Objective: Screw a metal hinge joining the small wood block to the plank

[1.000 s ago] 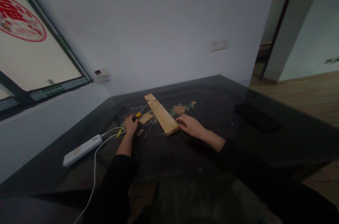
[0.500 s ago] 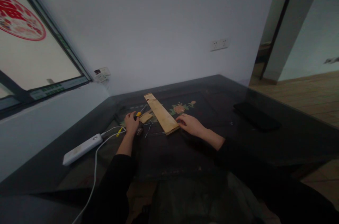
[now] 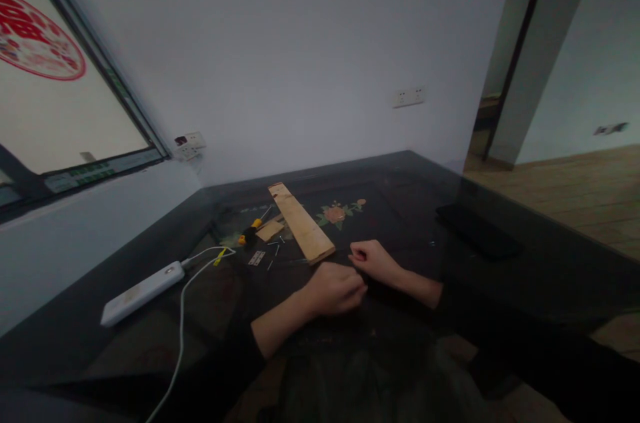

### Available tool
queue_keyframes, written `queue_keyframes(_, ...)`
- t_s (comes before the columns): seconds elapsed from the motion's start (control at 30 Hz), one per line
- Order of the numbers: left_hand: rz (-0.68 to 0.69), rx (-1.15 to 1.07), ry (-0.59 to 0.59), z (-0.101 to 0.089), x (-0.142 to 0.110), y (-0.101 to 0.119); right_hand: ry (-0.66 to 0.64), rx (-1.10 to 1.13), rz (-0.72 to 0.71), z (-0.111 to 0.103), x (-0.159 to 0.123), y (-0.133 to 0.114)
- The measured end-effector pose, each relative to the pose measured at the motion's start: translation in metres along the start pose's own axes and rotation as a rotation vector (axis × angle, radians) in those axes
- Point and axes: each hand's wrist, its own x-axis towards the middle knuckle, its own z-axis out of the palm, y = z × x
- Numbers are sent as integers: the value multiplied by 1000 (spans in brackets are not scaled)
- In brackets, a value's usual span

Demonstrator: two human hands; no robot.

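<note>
My left hand (image 3: 336, 288) is closed in a fist near the front of the dark table, knuckles towards the right. Beside it, a little further off, my right hand (image 3: 375, 260) is also curled into a fist. I see nothing sticking out of either. Just beyond them a long wooden board (image 3: 303, 223) lies slanted on the table, apart from both hands. To its left lie a yellow-and-black screwdriver (image 3: 251, 231), a small flat wooden piece (image 3: 270, 230), several screws (image 3: 273, 255) and a metal hinge (image 3: 257, 258).
On the left a white power strip (image 3: 143, 293) lies with its white cable (image 3: 181, 330) running off the front edge. A dark flat object (image 3: 477, 231) rests on the right of the table (image 3: 395, 196). The wall with sockets (image 3: 409, 96) stands behind.
My left hand has left the screwdriver and moved right and nearer me, closing into a fist. My right hand has come off the board's near end and curled up.
</note>
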Motion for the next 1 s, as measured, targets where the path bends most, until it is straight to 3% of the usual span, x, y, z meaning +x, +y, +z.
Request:
queue_keyframes(0.07,179,18,-143,14,-2,10,-61,29,-10,3,-10,-1)
queue_keyframes(0.17,182,20,-212,24,-4,9,-123,58,-50,7,-13,-8)
queue_keyframes(0.37,8,-57,-264,20,-2,0,-172,128,-22,10,-4,-15)
queue_keyframes(0.57,-160,-282,-316,14,0,-5,-225,280,52,8,1,-11)
queue_keyframes(0.83,-507,-813,-167,9,-3,-19,-284,395,152,6,8,-5)
queue_keyframes(1.0,-649,-959,-130,6,-1,-25,-300,444,197,6,8,-1)
